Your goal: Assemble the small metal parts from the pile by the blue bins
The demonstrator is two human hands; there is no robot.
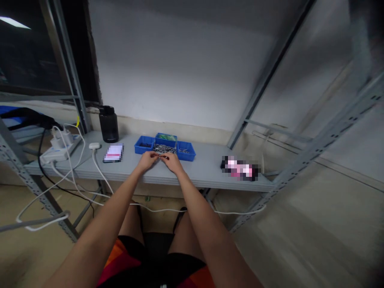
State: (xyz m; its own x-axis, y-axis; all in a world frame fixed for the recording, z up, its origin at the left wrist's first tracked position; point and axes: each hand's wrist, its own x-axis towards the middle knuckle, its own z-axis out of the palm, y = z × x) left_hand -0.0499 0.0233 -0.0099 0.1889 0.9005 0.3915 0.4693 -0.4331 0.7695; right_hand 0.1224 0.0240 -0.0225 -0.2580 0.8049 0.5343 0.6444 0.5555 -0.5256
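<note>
My left hand [148,161] and my right hand [171,162] meet at the front of the blue bins, fingertips pinched together. Between them is something small and dark, too tiny to name. Just behind my hands, a blue bin of shiny metal pieces [165,149] sits in the middle. To its left stands a blue bin with small dark parts [144,144]. On the right, another blue bin [186,152] holds a few thin metal pieces. At the back, a blue bin [166,137] contains something green in clear wrapping.
A black bottle [109,125] and a phone [113,153] are on the left of the grey shelf [207,170]. A power strip [61,150] with white cables lies further left. A blurred object [240,168] rests at right. Metal uprights [255,100] flank the shelf.
</note>
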